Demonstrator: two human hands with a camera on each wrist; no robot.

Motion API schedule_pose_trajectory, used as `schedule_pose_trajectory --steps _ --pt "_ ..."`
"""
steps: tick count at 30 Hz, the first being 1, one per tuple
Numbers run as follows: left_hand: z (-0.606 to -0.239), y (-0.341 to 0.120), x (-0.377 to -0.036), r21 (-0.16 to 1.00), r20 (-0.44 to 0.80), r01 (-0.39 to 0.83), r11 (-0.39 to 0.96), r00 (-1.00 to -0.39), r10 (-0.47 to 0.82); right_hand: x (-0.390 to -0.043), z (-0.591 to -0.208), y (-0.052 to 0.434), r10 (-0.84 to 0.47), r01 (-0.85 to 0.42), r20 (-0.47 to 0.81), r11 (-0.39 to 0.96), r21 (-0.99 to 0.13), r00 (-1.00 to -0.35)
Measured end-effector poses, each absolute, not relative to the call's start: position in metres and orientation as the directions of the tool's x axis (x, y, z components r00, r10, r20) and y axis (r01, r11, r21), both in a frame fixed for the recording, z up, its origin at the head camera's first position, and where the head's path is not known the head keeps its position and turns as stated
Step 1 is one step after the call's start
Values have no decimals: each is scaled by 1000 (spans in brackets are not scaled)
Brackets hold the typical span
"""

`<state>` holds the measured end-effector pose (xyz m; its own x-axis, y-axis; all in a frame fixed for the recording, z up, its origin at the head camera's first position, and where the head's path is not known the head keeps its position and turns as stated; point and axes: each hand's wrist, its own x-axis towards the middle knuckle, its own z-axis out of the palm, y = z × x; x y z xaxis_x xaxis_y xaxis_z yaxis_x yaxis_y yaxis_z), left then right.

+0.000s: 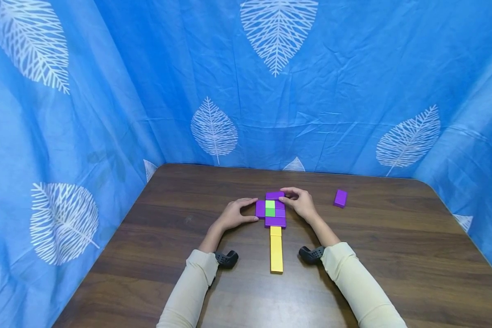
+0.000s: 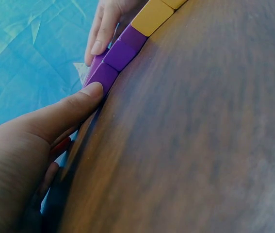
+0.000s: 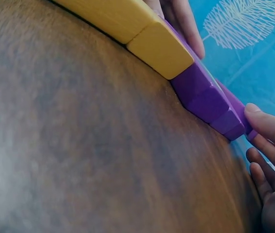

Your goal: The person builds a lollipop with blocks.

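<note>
Two hands bracketed the purple block cluster (image 1: 275,209) near the middle of the table (image 1: 393,255): the left hand (image 1: 234,214) pressed thumb and fingers against its left side, while the right hand (image 1: 300,203) pinched the far purple block (image 1: 275,195) at the cluster's far right corner. The cluster ringed a green block (image 1: 270,208), and yellow blocks (image 1: 276,249) ran from it toward the near edge. One loose purple block (image 1: 340,198) lay apart toward the right edge, nearer the right hand.
</note>
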<state>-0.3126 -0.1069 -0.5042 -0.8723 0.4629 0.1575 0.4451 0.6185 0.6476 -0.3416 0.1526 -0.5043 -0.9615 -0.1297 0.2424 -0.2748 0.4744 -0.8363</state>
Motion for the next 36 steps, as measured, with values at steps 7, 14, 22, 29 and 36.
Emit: schedule_pose_trajectory --steps 7,14,22,29,36 --pt "-504 -107 -312 653 141 431 622 -877 460 -341 -504 153 -163 -295 247 490 -820 -955" --pt "-503 -107 -313 651 140 433 623 -876 462 -341 -503 154 -174 -316 263 513 -798 -949" --pt "-503 -107 -312 646 139 434 629 -876 462 -340 -503 152 -156 -318 280 549 -773 -947" --pt "-504 -107 -313 649 144 436 623 -875 462 -341 -504 152 -150 -313 277 555 -771 -949" --pt "-504 -107 -313 653 137 431 622 -876 463 -341 -505 152 -155 -309 268 550 -776 -951"
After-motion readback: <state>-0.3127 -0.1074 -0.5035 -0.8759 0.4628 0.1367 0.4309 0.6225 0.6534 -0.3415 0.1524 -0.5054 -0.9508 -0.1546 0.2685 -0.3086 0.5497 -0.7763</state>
